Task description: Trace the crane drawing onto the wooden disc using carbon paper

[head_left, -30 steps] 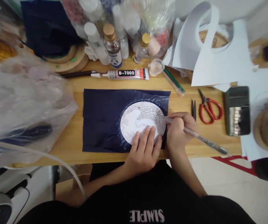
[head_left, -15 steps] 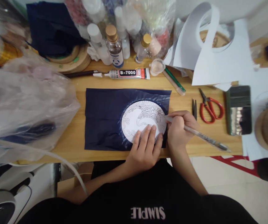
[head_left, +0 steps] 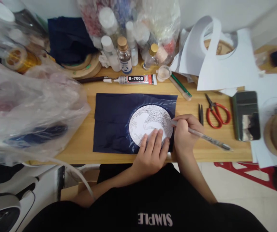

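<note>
A white round paper (head_left: 138, 120) printed with a crane-like bird in black lines lies on a dark blue sheet (head_left: 111, 125). Fingers spread flat, my left hand (head_left: 151, 153) presses on the paper's lower part and covers some of the drawing. My right hand (head_left: 185, 133) is closed around a slim pen (head_left: 207, 139) with a clear barrel. The pen's grey tip end meets the paper's right edge, while its other end points down to the right. Whether the tip touches the paper, I cannot tell.
Right of my hand lie black tweezers (head_left: 201, 114), red-handled pliers (head_left: 217, 111) and a dark phone-like box (head_left: 246, 116). Behind the sheet are a B-7000 glue tube (head_left: 137, 79), a green pen (head_left: 180, 86) and several bottles (head_left: 124, 58). A plastic bag (head_left: 37, 112) fills the left.
The view has shifted slightly, so the things at the left and back appear farther right and lower. Both hands keep their places on the paper, and the pen stays at its right edge.
</note>
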`<state>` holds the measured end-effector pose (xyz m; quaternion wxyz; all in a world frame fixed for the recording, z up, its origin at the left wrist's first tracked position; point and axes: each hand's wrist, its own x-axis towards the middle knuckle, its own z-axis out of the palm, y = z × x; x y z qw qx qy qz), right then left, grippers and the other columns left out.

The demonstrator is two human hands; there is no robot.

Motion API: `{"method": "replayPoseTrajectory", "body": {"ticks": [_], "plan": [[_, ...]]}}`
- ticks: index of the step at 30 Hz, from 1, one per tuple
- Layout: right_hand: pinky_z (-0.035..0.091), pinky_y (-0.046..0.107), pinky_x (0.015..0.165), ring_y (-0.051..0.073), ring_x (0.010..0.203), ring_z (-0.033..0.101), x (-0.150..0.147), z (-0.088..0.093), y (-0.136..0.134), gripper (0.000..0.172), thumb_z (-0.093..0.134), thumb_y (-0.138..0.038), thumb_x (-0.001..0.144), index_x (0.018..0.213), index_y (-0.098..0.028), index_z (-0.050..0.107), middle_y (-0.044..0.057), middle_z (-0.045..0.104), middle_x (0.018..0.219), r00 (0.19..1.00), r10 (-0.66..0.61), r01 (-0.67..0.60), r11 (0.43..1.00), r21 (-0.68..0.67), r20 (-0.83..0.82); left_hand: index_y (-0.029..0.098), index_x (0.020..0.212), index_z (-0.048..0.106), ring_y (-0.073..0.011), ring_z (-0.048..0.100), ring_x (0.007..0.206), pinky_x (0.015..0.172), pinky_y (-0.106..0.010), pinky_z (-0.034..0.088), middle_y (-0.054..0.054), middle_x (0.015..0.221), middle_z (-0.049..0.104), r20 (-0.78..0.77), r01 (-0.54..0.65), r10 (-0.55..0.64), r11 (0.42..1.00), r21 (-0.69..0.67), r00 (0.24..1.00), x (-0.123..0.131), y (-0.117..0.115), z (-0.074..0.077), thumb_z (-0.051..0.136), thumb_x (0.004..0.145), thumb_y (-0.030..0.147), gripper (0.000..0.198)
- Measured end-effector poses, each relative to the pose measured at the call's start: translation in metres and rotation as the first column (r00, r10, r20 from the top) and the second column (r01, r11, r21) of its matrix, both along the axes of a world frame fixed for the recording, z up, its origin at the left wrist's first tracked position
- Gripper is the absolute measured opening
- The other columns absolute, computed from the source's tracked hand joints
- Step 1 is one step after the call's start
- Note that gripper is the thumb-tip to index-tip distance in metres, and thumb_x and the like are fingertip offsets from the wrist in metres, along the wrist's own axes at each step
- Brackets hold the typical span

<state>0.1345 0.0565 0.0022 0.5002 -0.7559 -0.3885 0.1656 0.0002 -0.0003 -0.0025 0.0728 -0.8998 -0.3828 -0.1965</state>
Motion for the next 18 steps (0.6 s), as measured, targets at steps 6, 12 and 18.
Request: {"method": "replayPoseTrajectory", "body": {"ticks": [6,12,18], "plan": [[0.041,0.024,0.048,0.011,0.046,0.052,-0.0013,-0.0001,-0.0001,0.019,0.045,-0.016,0.064,0.058,-0.02,0.062,-0.005,0.056,0.048,0.995,-0.065,0.067,0.997,0.031,-0.07,0.007,0.125,0.058,-0.0352,0.055,0.125,0.105,-0.048,0.041,-0.023,0.132,0.057,0.011,-0.001,0.001,1.0,-0.002,1.0,-0.0002,-0.0002,0.0002,0.052,0.092,0.03,0.041],[0.042,0.025,0.048,0.011,0.048,0.053,-0.0012,-0.0006,0.0011,0.019,0.045,-0.017,0.065,0.058,-0.019,0.062,-0.004,0.057,0.049,0.999,-0.037,0.038,0.999,0.028,-0.021,0.007,0.126,0.056,-0.0346,0.053,0.126,0.11,-0.049,0.036,-0.024,0.134,0.055,0.01,-0.005,0.005,1.0,-0.009,1.0,0.0002,-0.0007,-0.0006,0.049,0.094,0.032,0.041],[0.044,0.025,0.051,0.012,0.049,0.054,-0.0019,-0.0014,0.0011,0.017,0.043,-0.019,0.065,0.058,-0.019,0.059,-0.004,0.056,0.049,0.995,-0.096,0.097,0.995,0.016,-0.017,0.006,0.126,0.055,-0.0351,0.053,0.126,0.112,-0.05,0.033,-0.024,0.134,0.055,-0.002,-0.003,0.003,1.0,-0.016,1.0,-0.0003,-0.0012,-0.0002,0.049,0.094,0.032,0.042]]}}
